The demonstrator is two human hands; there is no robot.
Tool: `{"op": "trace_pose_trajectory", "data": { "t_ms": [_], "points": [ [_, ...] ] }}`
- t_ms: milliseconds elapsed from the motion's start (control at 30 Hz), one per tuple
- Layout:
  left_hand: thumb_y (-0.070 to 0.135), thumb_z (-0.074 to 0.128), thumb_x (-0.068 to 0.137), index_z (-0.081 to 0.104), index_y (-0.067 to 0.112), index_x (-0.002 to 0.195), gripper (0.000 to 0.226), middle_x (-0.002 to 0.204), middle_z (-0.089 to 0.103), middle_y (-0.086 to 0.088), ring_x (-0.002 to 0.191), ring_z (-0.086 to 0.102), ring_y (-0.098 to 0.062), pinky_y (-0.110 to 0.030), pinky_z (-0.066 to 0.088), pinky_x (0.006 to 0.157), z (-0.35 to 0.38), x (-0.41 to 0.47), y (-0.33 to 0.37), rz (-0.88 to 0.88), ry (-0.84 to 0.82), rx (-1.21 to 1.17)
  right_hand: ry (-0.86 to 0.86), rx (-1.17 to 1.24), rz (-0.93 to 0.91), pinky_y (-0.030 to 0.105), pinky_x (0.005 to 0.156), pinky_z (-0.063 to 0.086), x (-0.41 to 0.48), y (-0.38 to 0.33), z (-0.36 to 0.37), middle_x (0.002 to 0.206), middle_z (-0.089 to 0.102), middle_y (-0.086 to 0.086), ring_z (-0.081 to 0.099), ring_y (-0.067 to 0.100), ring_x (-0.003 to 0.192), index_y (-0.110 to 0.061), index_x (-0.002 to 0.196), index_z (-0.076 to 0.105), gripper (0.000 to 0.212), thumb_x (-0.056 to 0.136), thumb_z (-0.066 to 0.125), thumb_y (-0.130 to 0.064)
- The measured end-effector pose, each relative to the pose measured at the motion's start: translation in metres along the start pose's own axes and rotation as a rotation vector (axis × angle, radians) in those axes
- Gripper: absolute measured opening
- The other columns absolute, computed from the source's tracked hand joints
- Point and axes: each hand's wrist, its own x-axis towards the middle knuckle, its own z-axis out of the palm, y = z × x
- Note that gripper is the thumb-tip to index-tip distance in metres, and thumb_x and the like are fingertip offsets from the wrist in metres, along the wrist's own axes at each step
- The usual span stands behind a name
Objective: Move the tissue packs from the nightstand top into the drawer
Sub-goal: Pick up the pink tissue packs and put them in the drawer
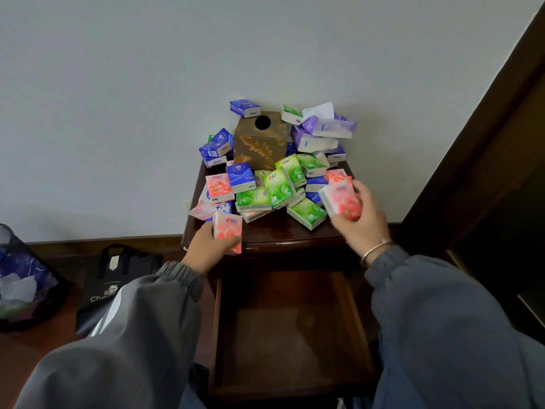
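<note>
Because the nightstand (265, 231) stands against the wall with its drawer (289, 335) pulled out toward the person, anything lifted off the top has only a short drop to go. No pack shows on the drawer floor.

Heap of tissue packs (274, 187): green, blue, pink and purple, piled loosely over most of the top, several tilted on one another. A brown-and-gold tissue box (259, 143) stands at the back of the heap, and one blue pack rests on its lid. Judgement: nearly all of the task remains to do.

Left hand (206, 246): at the front left edge of the top. Its fingers (228, 242) are clamped on a pink pack (228, 234), which is upright and clear of the heap.

Right hand (365, 219): at the front right of the heap. Its fingers (362, 188) are curled round a second pink pack (342, 202), with the thumb on the far side; this pack is blurred. I cannot tell whether it touches its neighbours.

Judgement: one pack per hand halves the trips. Both were taken from the near edge, likely so that the tilted stack behind is not disturbed. Risk: loose packs sliding off the sides.
</note>
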Motion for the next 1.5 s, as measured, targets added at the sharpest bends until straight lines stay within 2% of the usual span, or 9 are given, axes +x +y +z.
{"op": "trace_pose_trajectory", "data": {
  "t_ms": [167, 467, 600, 767, 933, 1033, 1133, 1233, 1500],
  "points": [
    [0.015, 0.07, 0.083, 0.056, 0.009, 0.116, 0.037, 0.111, 0.068, -0.009, 0.095, 0.066, -0.018, -0.031, 0.053, 0.084, 0.018, -0.012, 0.034, 0.08, -0.151, -0.077, -0.012, -0.076, 0.266, 0.038, 0.094, 0.049, 0.072, 0.003, -0.015, 0.116, 0.058, 0.015, 0.058, 0.03, 0.103, -0.011, 0.112, 0.06, 0.045, 0.071, 0.067, -0.027],
    [0.016, 0.069, 0.085, 0.051, 0.013, 0.124, 0.043, 0.112, 0.066, -0.004, 0.094, 0.065, -0.012, -0.021, 0.051, 0.071, 0.044, -0.012, 0.068, 0.048, -0.254, -0.183, -0.213, 0.046, 0.624, 0.045, 0.09, 0.053, 0.109, -0.001, 0.012, 0.129, 0.048, 0.016, 0.055, 0.032, 0.112, -0.009, 0.129, 0.044, 0.074, 0.065, 0.077, -0.024],
    [0.015, 0.068, 0.086, 0.052, 0.015, 0.123, 0.04, 0.105, 0.067, -0.001, 0.091, 0.066, -0.012, -0.021, 0.051, 0.072, 0.046, -0.01, 0.065, 0.026, -0.259, -0.187, -0.421, 0.205, 0.781, 0.02, 0.042, 0.046, 0.114, -0.011, 0.003, 0.1, 0.056, 0.009, 0.054, 0.02, 0.072, -0.011, 0.128, 0.044, 0.056, 0.078, 0.07, -0.013],
    [0.016, 0.067, 0.086, 0.055, 0.013, 0.122, 0.038, 0.106, 0.069, -0.004, 0.092, 0.067, -0.017, -0.032, 0.054, 0.082, 0.051, -0.008, 0.062, -0.028, -0.277, -0.2, -0.524, 0.095, 0.827, 0.025, 0.05, 0.03, 0.118, -0.011, 0.0, 0.076, 0.046, 0.007, 0.043, 0.02, 0.064, -0.013, 0.102, 0.042, 0.029, 0.084, 0.065, -0.014],
    [0.016, 0.064, 0.089, 0.055, 0.015, 0.119, 0.032, 0.103, 0.07, -0.002, 0.086, 0.066, -0.015, -0.029, 0.05, 0.076, 0.054, -0.011, 0.061, -0.053, -0.292, -0.208, -0.475, 0.201, 0.844, 0.014, 0.033, 0.032, 0.111, -0.003, -0.005, 0.048, 0.056, 0.008, 0.051, 0.018, 0.047, -0.011, 0.07, 0.043, 0.024, 0.088, 0.059, -0.013],
    [0.014, 0.062, 0.09, 0.056, 0.011, 0.12, 0.03, 0.103, 0.069, -0.006, 0.087, 0.064, -0.019, -0.037, 0.048, 0.085, 0.058, -0.016, 0.059, -0.078, -0.298, -0.257, -0.377, 0.375, 0.827, 0.019, 0.05, 0.048, 0.105, 0.008, 0.004, 0.075, 0.062, 0.011, 0.058, 0.021, 0.064, -0.006, 0.092, 0.055, 0.01, 0.084, 0.06, -0.011],
    [0.012, 0.06, 0.091, 0.055, 0.006, 0.123, 0.033, 0.104, 0.069, -0.01, 0.089, 0.065, -0.022, -0.039, 0.051, 0.089, 0.062, -0.021, 0.058, -0.101, -0.299, -0.34, -0.209, 0.497, 0.749, 0.041, 0.081, 0.055, 0.097, 0.019, 0.011, 0.113, 0.063, 0.018, 0.065, 0.032, 0.093, 0.001, 0.118, 0.054, 0.046, 0.074, 0.067, -0.004],
    [0.011, 0.059, 0.091, 0.051, 0.007, 0.127, 0.037, 0.104, 0.068, -0.009, 0.085, 0.066, -0.018, -0.027, 0.055, 0.069, 0.063, -0.026, 0.059, -0.131, -0.305, -0.469, -0.119, 0.685, 0.657, 0.033, 0.059, 0.056, 0.083, 0.023, 0.001, 0.115, 0.063, 0.018, 0.066, 0.026, 0.081, -0.001, 0.126, 0.049, 0.057, 0.073, 0.068, 0.0],
    [0.013, 0.051, 0.097, 0.048, 0.009, 0.129, 0.033, 0.108, 0.065, -0.012, 0.093, 0.065, -0.022, -0.035, 0.057, 0.078, 0.08, -0.042, 0.072, -0.214, -0.381, -0.725, -0.725, 1.106, 0.544, 0.046, 0.081, 0.055, 0.013, 0.004, -0.055, 0.111, 0.067, 0.015, 0.066, 0.028, 0.103, -0.007, 0.122, 0.057, 0.068, 0.058, 0.079, -0.009]
  ]
}}
